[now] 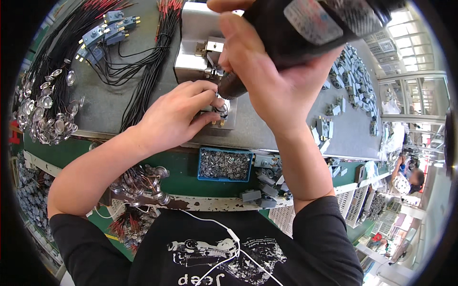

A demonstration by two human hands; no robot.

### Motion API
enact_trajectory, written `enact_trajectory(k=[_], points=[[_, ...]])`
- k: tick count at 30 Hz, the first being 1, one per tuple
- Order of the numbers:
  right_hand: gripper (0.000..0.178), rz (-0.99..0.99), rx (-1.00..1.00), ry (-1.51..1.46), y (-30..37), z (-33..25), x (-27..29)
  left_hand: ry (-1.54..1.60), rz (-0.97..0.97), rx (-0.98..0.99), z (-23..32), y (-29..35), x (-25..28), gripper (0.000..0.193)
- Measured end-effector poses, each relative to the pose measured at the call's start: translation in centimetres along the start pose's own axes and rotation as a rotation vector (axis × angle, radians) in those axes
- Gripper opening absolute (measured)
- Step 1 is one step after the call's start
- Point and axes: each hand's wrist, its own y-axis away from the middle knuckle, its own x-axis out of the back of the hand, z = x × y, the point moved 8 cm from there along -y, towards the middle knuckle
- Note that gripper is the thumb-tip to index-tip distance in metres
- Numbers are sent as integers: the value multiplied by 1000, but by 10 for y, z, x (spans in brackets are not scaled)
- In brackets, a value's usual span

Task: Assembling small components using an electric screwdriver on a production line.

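My right hand (272, 71) is wrapped round a black power screwdriver (286, 28), its body reaching the top edge of the head view. The dark nose of the tool points down at a small part with brass terminals (222, 112); its tip is hidden behind my left fingers. With thumb and fingers closed, my left hand (179, 112) pinches that part, which sits on a metal fixture (231, 122). Behind the fixture rises a shiny metal block (193, 28) with a brass-coloured fitting, partly covered by my right hand.
A blue tray (201, 164) of small metal pieces stands by the bench's near edge. Grey switch blocks (353, 83) lie scattered at right, more (110, 28) at upper left. Black wire bundles (148, 76) and round metal discs (45, 107) lie left. Another person (405, 181) is far right.
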Motion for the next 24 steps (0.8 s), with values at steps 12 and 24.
enact_trajectory(k=[12,24], points=[[25,423,20,109,-5,-57,39,-363,-540,-473,74,36,-71,5],[68,377,246,32,-30,-20,-11,-127,-507,-408,73,43,-69,8]])
